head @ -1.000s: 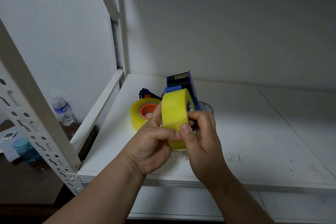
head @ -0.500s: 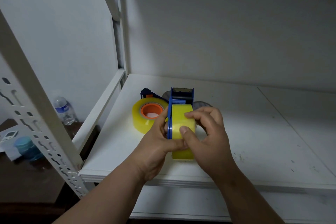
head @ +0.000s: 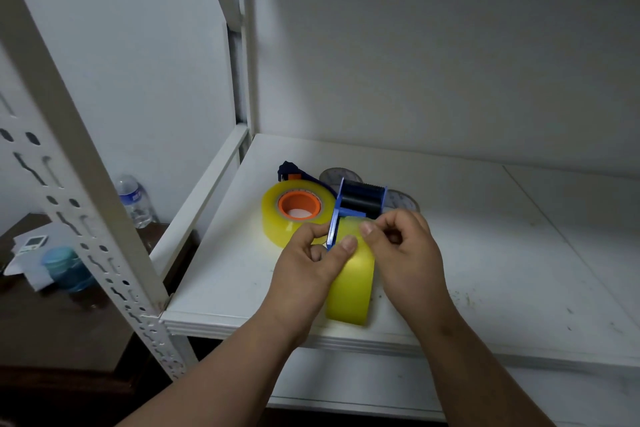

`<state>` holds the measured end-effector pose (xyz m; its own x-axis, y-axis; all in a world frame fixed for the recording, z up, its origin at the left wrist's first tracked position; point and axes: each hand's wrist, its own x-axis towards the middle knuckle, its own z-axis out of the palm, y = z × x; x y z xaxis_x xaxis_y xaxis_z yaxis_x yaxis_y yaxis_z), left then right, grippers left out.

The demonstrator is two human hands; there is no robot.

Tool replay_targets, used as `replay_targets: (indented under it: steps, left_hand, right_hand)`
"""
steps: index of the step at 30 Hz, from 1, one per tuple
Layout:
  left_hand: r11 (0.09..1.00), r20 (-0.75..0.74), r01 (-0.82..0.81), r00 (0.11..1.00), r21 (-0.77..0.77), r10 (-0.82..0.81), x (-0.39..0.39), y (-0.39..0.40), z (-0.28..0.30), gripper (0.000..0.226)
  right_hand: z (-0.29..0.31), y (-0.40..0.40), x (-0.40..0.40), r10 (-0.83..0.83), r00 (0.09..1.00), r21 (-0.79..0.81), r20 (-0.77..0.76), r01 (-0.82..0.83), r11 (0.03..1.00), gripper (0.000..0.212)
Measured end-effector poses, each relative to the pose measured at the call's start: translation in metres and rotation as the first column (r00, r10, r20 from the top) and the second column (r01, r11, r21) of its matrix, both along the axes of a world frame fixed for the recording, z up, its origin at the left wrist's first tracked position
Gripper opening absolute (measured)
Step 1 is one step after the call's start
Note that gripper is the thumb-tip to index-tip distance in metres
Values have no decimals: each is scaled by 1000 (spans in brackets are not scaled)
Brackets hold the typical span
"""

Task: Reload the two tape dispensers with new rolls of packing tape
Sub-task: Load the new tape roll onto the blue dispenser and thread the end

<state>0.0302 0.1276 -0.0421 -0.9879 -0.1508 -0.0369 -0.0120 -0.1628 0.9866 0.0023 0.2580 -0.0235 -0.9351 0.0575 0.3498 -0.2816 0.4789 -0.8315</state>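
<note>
Here, a white shelf (head: 485, 253) is seen from above, with two bare forearms reaching in from the bottom edge. Near its front edge a yellow roll (head: 353, 291) of packing tape stands on its rim, seated in a blue dispenser (head: 360, 199) whose black roller and cutter end point away from the viewer. Just behind and to the left, a second roll (head: 280, 222) lies flat, an orange hub showing in its centre; part of a second dispenser (head: 289, 168) is glimpsed behind it, mostly hidden.

The left hand (head: 308, 270) is curled against the left side of the upright roll, with the thumb laid across the top of the tape and a finger pressed to the blue side plate. The right hand (head: 405, 253) is held just to the right, wrist raised, fingers bent inward, thumb and forefinger brought together at the top of the roll as if the free end of the tape were being picked; whether the end is actually pinched cannot be told.

The roll is judged fairly light but stiff, with a smooth, slippery outer face, best steadied by its flat sides or by the plastic frame. The loose end is judged thin, sticky and easily torn or folded onto itself, so it is best taken by its very edge.
</note>
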Motion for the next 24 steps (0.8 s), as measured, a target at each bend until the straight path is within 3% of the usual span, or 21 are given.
replay_targets:
  steps: [8,11,16,24]
  left_hand:
    - [942,87,314,942,120,-325,-7,-10,0,84]
    - [945,45,303,950,122,-310,-8,-11,-3,77]
    - [967,13,254,967,-4,-254,-10,-10,-1,65]
    - [996,28,94,995,-10,-93,-18,3,-2,76]
  right_hand:
    - [1,-2,-6,-30,1000,41,-3,30,999,17]
    - [6,0,-6,3,999,42,36,-4,999,16]
    - [14,3,-5,81,990,-54,119,-75,996,1]
    - [1,-2,-8,-82,996,31,-19,83,996,11]
